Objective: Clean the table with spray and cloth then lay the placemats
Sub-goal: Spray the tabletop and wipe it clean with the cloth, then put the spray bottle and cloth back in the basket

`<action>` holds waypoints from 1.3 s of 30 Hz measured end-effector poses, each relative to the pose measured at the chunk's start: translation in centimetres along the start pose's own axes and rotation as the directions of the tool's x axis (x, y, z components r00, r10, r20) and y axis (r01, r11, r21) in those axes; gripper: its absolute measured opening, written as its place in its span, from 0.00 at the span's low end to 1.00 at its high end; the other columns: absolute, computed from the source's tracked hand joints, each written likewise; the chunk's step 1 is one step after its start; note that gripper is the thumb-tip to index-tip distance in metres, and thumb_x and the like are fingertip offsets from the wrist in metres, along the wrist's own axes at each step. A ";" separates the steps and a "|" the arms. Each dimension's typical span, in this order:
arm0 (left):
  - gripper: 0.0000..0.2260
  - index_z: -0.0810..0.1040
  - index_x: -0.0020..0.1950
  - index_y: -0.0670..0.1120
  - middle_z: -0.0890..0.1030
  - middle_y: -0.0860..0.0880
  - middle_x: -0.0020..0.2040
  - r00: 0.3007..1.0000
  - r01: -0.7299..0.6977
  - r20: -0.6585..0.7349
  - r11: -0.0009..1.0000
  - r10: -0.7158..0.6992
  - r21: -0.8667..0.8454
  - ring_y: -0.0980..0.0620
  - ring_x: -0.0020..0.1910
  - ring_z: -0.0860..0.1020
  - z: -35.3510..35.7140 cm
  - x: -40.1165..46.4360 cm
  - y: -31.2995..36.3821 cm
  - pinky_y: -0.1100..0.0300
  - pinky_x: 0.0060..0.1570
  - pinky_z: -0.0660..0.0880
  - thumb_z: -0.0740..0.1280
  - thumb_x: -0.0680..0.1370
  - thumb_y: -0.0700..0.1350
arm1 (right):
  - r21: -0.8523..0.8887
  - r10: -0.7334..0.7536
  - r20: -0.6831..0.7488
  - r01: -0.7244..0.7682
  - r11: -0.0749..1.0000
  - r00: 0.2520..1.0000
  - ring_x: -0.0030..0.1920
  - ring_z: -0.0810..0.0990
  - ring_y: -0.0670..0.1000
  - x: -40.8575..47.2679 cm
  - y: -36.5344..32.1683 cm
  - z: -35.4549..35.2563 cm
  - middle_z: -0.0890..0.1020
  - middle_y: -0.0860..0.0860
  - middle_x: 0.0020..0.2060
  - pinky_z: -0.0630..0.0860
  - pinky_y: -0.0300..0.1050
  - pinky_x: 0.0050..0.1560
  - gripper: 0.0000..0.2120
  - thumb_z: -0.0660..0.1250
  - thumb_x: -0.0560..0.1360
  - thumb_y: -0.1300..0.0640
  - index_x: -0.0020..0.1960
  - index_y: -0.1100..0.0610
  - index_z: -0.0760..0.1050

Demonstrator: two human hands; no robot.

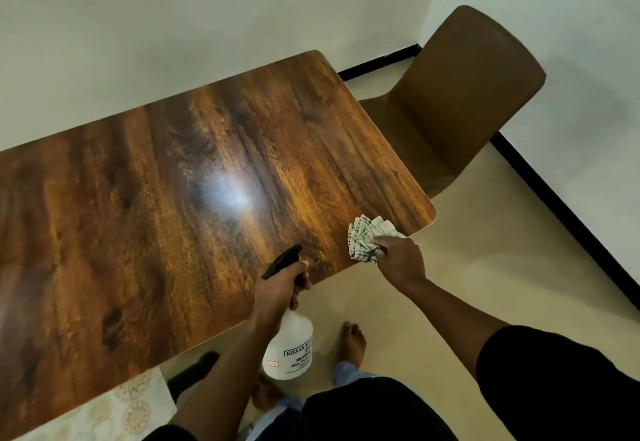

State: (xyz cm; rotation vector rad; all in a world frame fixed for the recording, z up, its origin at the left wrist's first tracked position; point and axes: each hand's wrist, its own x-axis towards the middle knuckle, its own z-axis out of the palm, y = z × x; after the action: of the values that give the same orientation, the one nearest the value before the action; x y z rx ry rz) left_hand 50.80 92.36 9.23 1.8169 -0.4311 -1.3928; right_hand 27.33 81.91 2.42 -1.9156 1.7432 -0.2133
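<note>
Spray bottle point(288, 347) is gripped by left hand point(277, 290) at the surface point(138, 198) edge; folded cloth point(369, 238) is pinched by right hand point(398, 260) on the near corner. Wiping barely begun (judged); placemat point(104, 409) not yet laid.

A brown upholstered chair with a rounded backrest point(464, 94) serves as landmark. Behind it rise plain white walls point(173, 18); a black skirting strip point(561, 212) runs along their base, passing behind the chair. Beneath and in front of the chair spreads a beige tiled floor point(485, 267).
</note>
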 end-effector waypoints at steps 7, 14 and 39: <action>0.06 0.85 0.50 0.39 0.85 0.41 0.40 0.985 -0.085 -0.157 0.992 0.069 -0.093 0.52 0.25 0.73 -2.0 -1.7 -1.2 0.58 0.26 0.70 0.73 0.82 0.43 | 0.528 0.114 0.204 -0.208 0.823 0.972 0.52 0.86 0.52 1.9 -2.5 -1.3 0.87 0.52 0.52 0.83 0.48 0.54 0.13 0.70 0.78 0.63 0.62 0.58 0.84; 0.10 0.82 0.64 0.49 0.84 0.37 0.42 0.955 -0.208 -0.256 0.953 0.149 -0.221 0.51 0.27 0.74 -6.7 -4.8 -4.4 0.61 0.28 0.73 0.72 0.83 0.44 | 0.723 -0.003 0.613 -0.560 0.405 0.790 0.47 0.81 0.57 0.3 -8.6 1.0 0.83 0.64 0.52 0.79 0.51 0.45 0.14 0.60 0.81 0.68 0.63 0.68 0.77; 0.22 0.89 0.56 0.50 0.90 0.47 0.53 0.723 -0.395 -0.690 0.845 0.044 -0.360 0.50 0.57 0.87 -26.7 -18.8 -20.1 0.58 0.59 0.80 0.66 0.81 0.25 | 0.493 -0.344 0.864 -0.481 0.725 0.367 0.54 0.83 0.60 -19.4 -33.1 16.1 0.82 0.66 0.61 0.79 0.60 0.60 0.27 0.75 0.70 0.51 0.65 0.64 0.79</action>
State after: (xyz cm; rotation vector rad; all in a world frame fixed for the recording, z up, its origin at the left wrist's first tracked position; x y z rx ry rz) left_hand 65.20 127.86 8.62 1.6166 0.0813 -0.5275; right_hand 60.77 105.68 9.37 -0.9388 0.7050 0.2431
